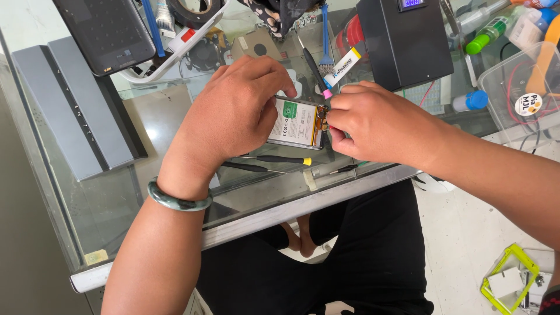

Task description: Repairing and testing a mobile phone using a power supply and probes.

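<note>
Glass covers the tabletop, and through it I see the black trousers of the seated person whose hands I am watching. At the far left a grey slab-like stand lies on the glass, with a dark phone body above it, resting on a white power strip.

Moving right, the left hand, with a green bangle on its wrist, lies over the opened phone, fingers curled down on its left half and pressing it to the glass; the grip is closed on the phone. The phone sits at the middle of the tabletop, back cover off, showing its white-labelled battery and a green sticker. Just below it, two slim screwdrivers lie on the glass, one with a yellow tip.

The right hand meets the phone at its right edge. Thumb and fingers are pinched together at the orange flex strip there; I think they hold a small part or tool, though the view is too tight to tell which. A pink-tipped screwdriver stands slanted just above the knuckles.

Farther right are a black box with a blue display, small bottles, and a clear plastic tub with wires.
</note>
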